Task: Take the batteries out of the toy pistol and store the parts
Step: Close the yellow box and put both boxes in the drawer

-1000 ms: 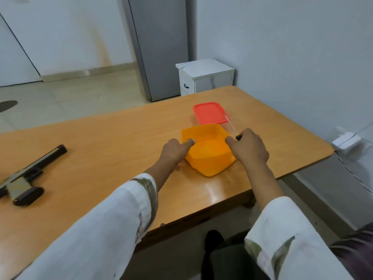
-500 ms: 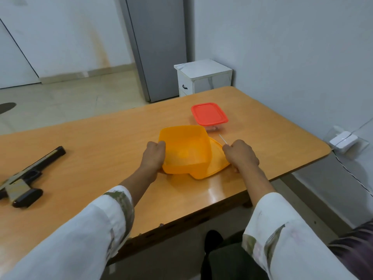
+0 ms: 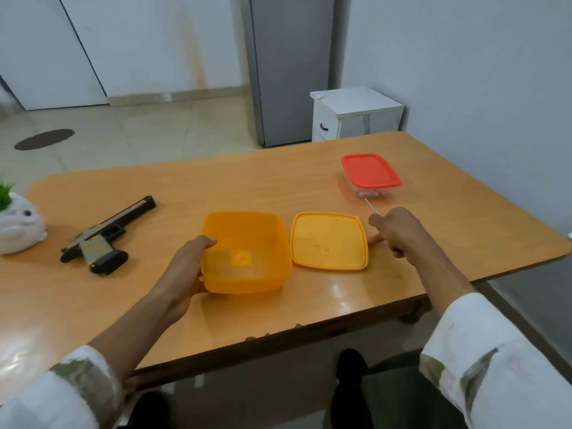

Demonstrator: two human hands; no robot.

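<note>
The black and tan toy pistol (image 3: 102,239) lies on its side at the left of the wooden table (image 3: 278,187), away from both hands. My left hand (image 3: 182,274) grips the left wall of an open orange container (image 3: 244,216), thumb over the rim. Its orange lid (image 3: 329,241) lies flat just to the right of it. My right hand (image 3: 399,230) is curled round a small screwdriver (image 3: 370,208) whose thin metal shaft sticks out above the fist; a fingertip touches the lid's right edge.
A clear box with a red lid (image 3: 370,174) stands at the back right of the table. A white rabbit-shaped planter (image 3: 17,227) sits at the far left edge. A white bedside cabinet (image 3: 356,114) stands behind the table.
The orange container has come off its lid and shifted left in my left hand. The lid now lies flat beside it. My head turned left, so the planter came into view.
</note>
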